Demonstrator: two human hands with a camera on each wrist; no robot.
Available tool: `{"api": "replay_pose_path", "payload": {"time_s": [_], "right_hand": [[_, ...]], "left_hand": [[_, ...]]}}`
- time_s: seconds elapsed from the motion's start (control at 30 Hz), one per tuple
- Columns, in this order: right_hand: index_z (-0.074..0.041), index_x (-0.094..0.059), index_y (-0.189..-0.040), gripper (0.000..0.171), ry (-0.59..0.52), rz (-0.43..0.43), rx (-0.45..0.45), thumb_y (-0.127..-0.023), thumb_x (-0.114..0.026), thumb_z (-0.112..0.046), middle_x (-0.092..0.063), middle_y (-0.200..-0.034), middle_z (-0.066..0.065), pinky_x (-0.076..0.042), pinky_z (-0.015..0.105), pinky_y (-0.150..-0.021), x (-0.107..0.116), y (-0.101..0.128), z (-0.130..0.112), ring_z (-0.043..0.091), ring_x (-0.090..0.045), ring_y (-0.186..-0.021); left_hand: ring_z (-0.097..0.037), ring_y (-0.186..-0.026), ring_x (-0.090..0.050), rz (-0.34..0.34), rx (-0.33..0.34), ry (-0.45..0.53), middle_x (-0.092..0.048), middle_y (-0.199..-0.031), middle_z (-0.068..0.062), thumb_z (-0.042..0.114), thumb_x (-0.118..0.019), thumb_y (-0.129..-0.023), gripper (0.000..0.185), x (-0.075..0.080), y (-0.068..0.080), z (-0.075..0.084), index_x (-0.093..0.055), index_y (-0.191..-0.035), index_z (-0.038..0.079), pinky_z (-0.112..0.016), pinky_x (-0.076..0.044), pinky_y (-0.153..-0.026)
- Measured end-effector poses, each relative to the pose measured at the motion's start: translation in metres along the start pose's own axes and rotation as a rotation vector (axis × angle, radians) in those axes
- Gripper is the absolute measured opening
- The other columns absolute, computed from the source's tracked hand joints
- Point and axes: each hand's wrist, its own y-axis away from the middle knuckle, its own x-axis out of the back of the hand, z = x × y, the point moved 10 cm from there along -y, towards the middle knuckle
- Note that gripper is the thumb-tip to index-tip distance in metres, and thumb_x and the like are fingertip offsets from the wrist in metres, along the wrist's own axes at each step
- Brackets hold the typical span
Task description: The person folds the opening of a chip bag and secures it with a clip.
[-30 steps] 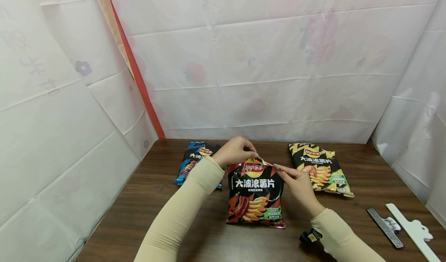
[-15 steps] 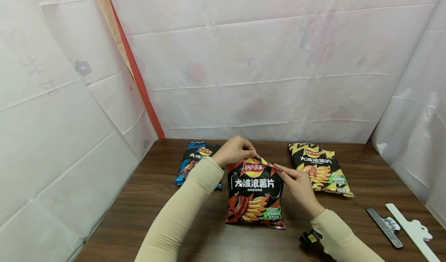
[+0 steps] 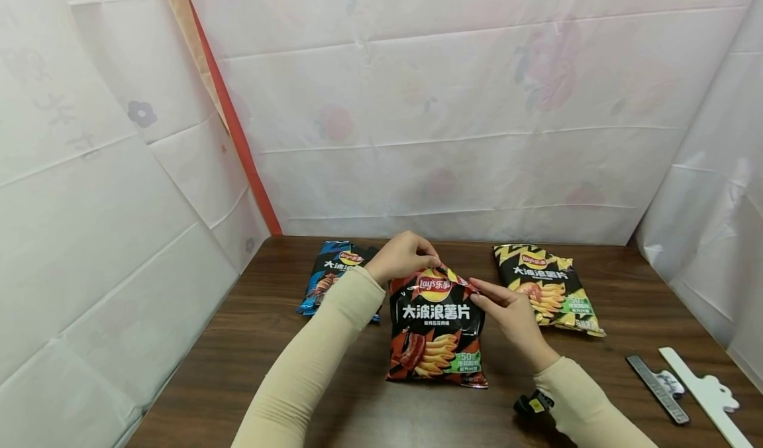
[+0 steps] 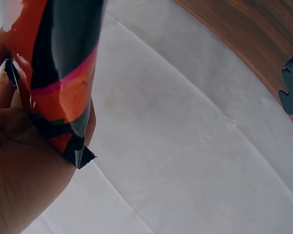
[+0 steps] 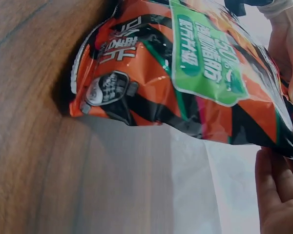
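Observation:
A red and black Lay's potato chip bag (image 3: 438,329) stands upright near the middle of the brown table, its front toward me. My left hand (image 3: 402,259) pinches its top edge at the left, with the fingertips partly hidden behind the bag. At the top right corner my right hand (image 3: 509,315) pinches the edge between thumb and fingers. The left wrist view shows the bag's glossy side (image 4: 63,68) against the left palm (image 4: 29,161). In the right wrist view, the bag's lower end (image 5: 136,73) touches the table, and right-hand fingers (image 5: 273,180) lie behind its far end.
A blue chip bag (image 3: 324,276) lies behind my left forearm, partly covered. A yellow and black chip bag (image 3: 542,289) lies back right. Two bag clips, one dark grey (image 3: 656,388) and one white (image 3: 700,388), lie at right. White sheets (image 3: 453,103) enclose the table.
Between the two hands, the bag's top edge tilts a little, so more of its yellow and red strip shows. Both hands stay nearly in place.

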Motion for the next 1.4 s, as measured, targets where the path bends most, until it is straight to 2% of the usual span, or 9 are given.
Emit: {"api": "replay_pose_path", "payload": {"time_s": [0.13,0.2,0.27,0.43,0.5,0.77,1.03,1.3,1.4], "right_hand": [[-0.006,-0.059,-0.136,0.048,0.001,-0.038,0.004,-0.093,-0.069,-0.025,-0.063,-0.133,0.009,-0.05,0.015,-0.085,-0.001,-0.002,-0.005,-0.009,-0.061,-0.104],[-0.008,-0.059,-0.136,0.047,0.015,-0.045,-0.002,-0.094,-0.068,-0.026,-0.062,-0.133,0.014,-0.05,0.015,-0.084,-0.001,-0.004,-0.007,-0.011,-0.06,-0.103],[-0.01,-0.06,-0.135,0.045,0.03,-0.047,-0.012,-0.095,-0.067,-0.029,-0.063,-0.132,0.014,-0.049,0.015,-0.071,0.0,-0.005,-0.009,-0.011,-0.059,-0.083],[-0.014,-0.064,-0.131,0.042,0.061,-0.031,-0.024,-0.096,-0.063,-0.037,-0.065,-0.13,0.012,-0.049,0.016,-0.073,0.001,-0.011,-0.015,-0.01,-0.06,-0.083],[-0.015,-0.066,-0.129,0.043,0.086,-0.022,-0.025,-0.095,-0.063,-0.04,-0.066,-0.129,0.011,-0.049,0.017,-0.087,0.0,-0.014,-0.018,-0.01,-0.06,-0.102],[-0.011,-0.07,-0.123,0.043,0.135,-0.044,-0.071,-0.094,-0.064,-0.042,-0.07,-0.121,0.011,-0.052,0.024,-0.085,-0.007,-0.018,-0.01,0.017,-0.067,-0.107],[-0.008,-0.072,-0.118,0.042,0.175,-0.047,-0.105,-0.094,-0.064,-0.042,-0.07,-0.121,0.013,-0.05,0.029,-0.087,-0.007,-0.017,-0.004,0.02,-0.065,-0.108],[-0.006,-0.074,-0.113,0.037,0.161,-0.019,-0.113,-0.094,-0.066,-0.037,-0.072,-0.112,0.014,-0.041,0.026,-0.065,-0.006,-0.017,0.0,0.006,-0.055,-0.075],[-0.005,-0.074,-0.111,0.037,0.146,-0.008,-0.123,-0.093,-0.067,-0.036,-0.072,-0.109,0.013,-0.039,0.027,-0.061,-0.005,-0.018,0.003,0.008,-0.049,-0.068]], "left_hand": [[-0.013,-0.064,-0.055,0.004,0.0,0.003,-0.072,-0.089,-0.001,0.024,-0.066,-0.095,0.014,0.001,0.0,0.001,-0.078,-0.092,0.019,-0.026,-0.044,-0.062],[-0.013,-0.065,-0.056,0.004,-0.002,0.005,-0.073,-0.089,-0.001,0.024,-0.066,-0.095,0.014,0.001,0.0,0.001,-0.078,-0.092,0.019,-0.026,-0.044,-0.061],[-0.013,-0.064,-0.056,0.004,-0.004,0.007,-0.073,-0.089,-0.001,0.024,-0.066,-0.095,0.014,0.001,0.0,0.001,-0.078,-0.092,0.019,-0.026,-0.044,-0.061],[-0.012,-0.063,-0.054,0.005,-0.002,0.011,-0.073,-0.087,0.001,0.025,-0.066,-0.095,0.014,0.002,0.001,0.001,-0.078,-0.091,0.019,-0.025,-0.043,-0.061],[-0.011,-0.063,-0.054,0.007,-0.004,0.007,-0.073,-0.088,0.002,0.025,-0.067,-0.095,0.014,0.002,0.002,0.002,-0.078,-0.091,0.019,-0.025,-0.043,-0.062],[-0.011,-0.064,-0.055,0.009,-0.013,0.011,-0.073,-0.091,0.002,0.025,-0.067,-0.094,0.013,0.002,0.002,0.002,-0.078,-0.091,0.019,-0.025,-0.044,-0.063],[-0.011,-0.062,-0.053,0.006,-0.016,0.02,-0.073,-0.093,0.003,0.024,-0.067,-0.094,0.013,0.002,0.002,0.002,-0.078,-0.09,0.019,-0.026,-0.043,-0.065],[-0.012,-0.062,-0.052,0.008,-0.02,0.02,-0.073,-0.091,0.003,0.025,-0.067,-0.094,0.013,0.002,0.002,0.001,-0.078,-0.09,0.019,-0.026,-0.043,-0.065],[-0.011,-0.066,-0.056,0.009,-0.019,0.017,-0.073,-0.092,0.003,0.024,-0.067,-0.094,0.013,0.002,0.002,0.001,-0.078,-0.09,0.019,-0.026,-0.045,-0.065]]}}
